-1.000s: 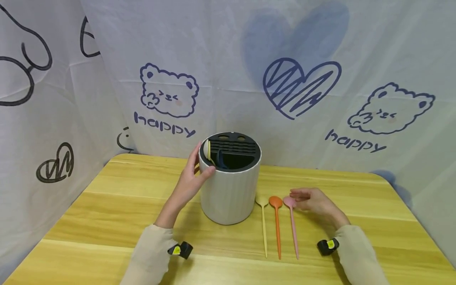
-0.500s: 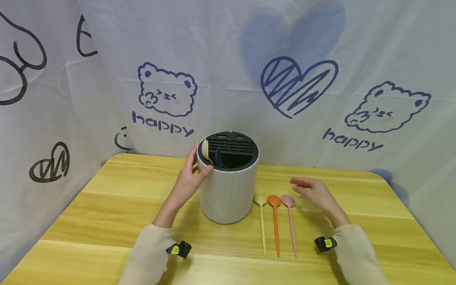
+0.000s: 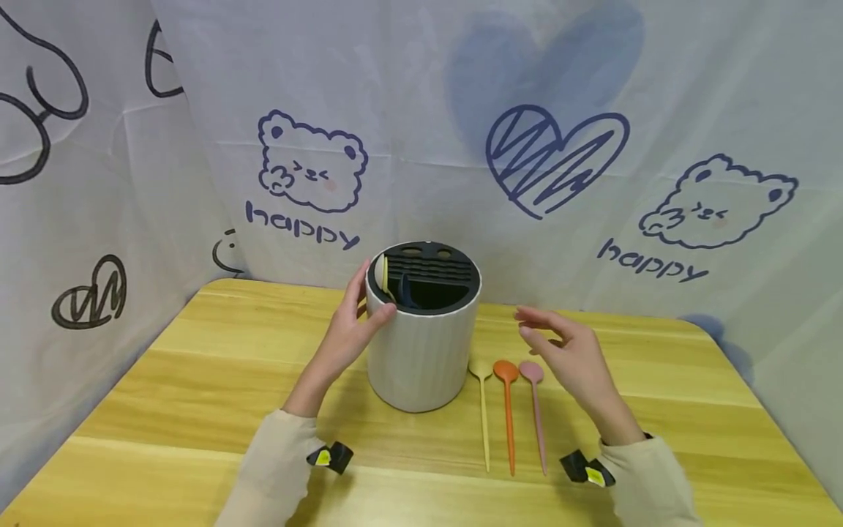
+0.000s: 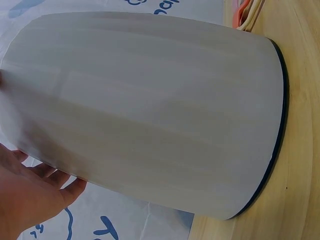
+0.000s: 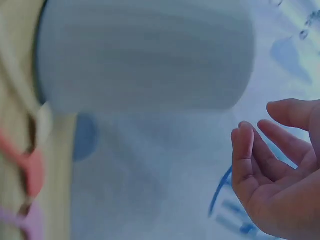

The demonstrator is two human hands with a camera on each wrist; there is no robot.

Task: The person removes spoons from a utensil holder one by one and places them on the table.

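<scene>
A white ribbed utensil holder (image 3: pixel 423 359) with a black divided top stands upright on the table. My left hand (image 3: pixel 345 333) grips its upper left side, thumb on the front and fingers reaching round behind. A yellow-edged utensil (image 3: pixel 386 274) and a dark blue one (image 3: pixel 405 291) stick up from its openings. To the right of the holder lie a yellow spoon (image 3: pixel 484 410), an orange spoon (image 3: pixel 508 410) and a pink spoon (image 3: pixel 536 410), side by side. Raised above and right of the pink spoon, my right hand (image 3: pixel 573 359) has loosely bent fingers with nothing between them.
The wooden table (image 3: pixel 197 410) ends at the back against a white cloth (image 3: pixel 421 132) printed with bears and hearts. Another white cloth (image 3: pixel 85 219) hangs along the left side.
My right hand was beside the pink spoon's bowl; it has risen and then shifted left toward the holder. The left hand keeps its grip, and the spoons lie as before.
</scene>
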